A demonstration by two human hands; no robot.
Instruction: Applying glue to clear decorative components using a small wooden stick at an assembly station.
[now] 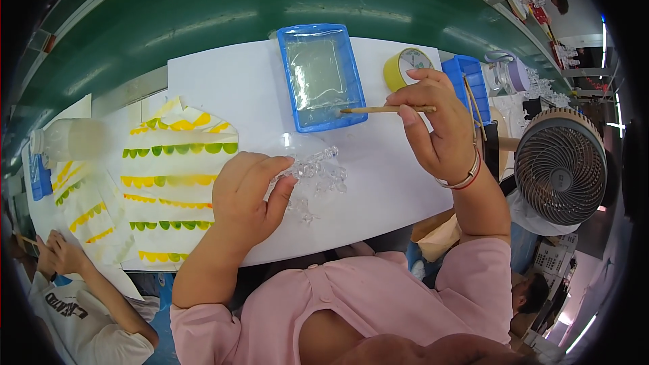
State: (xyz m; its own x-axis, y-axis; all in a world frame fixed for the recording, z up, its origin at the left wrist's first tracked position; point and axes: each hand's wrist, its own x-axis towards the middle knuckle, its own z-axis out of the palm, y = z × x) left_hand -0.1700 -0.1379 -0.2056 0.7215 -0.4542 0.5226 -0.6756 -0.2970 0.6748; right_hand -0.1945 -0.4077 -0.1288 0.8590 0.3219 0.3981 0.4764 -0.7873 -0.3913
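My right hand (pixel 439 125) pinches a thin wooden-handled paintbrush (pixel 382 109). Its dark tip points left, over the near right corner of a blue plastic tray (pixel 289 84) that contains a clear liquid or glaze. My left hand (pixel 247 192) has thumb and forefinger closed at a clear, see-through piece (pixel 291 170); its exact shape is hard to make out. Just right of those fingers lies a small pile of clear, knobbly pieces (pixel 328 179) on the white paper-covered table (pixel 378 189).
Left lie white sheets with scalloped yellow, green and orange strips (pixel 179 180). Right of the tray stand a yellow round clock (pixel 399 71), a blue basket (pixel 463 67), a lidded clear jar (pixel 503 76) and a fan (pixel 560 176). At far left, another person's hands (pixel 61 253) hold a thin stick.
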